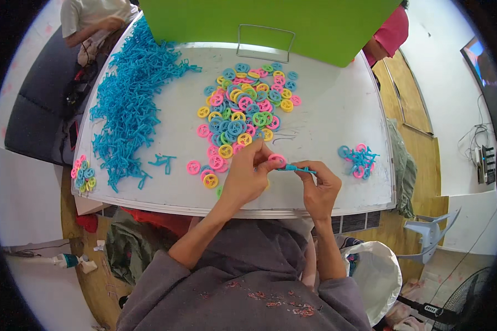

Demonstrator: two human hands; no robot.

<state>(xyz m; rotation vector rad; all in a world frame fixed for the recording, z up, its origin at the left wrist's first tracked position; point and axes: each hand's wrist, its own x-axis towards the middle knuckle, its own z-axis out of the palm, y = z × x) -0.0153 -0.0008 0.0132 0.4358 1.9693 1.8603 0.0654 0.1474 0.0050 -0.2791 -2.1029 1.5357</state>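
Near the front edge of the white table, my left hand [249, 175] pinches a small pink plastic spoked wheel [278, 159]. Facing it, my right hand [321, 190] grips a thin blue plastic piece [299, 169], whose left end meets the wheel. Whether the two parts are joined cannot be made out. Just beyond my left hand spreads a loose pile of spoked wheels [234, 128] in pink, yellow, green and blue. A large heap of blue plastic pieces [130, 94] covers the table's left side, with a few lying apart [162, 161] from it.
On the right lies a small cluster of blue pieces with wheels [361, 160]. More wheels [83, 175] sit at the left corner. A green board [270, 22] with a wire stand rises at the back. Beside my right arm stands a white sack [378, 276]. Two other people are across the table.
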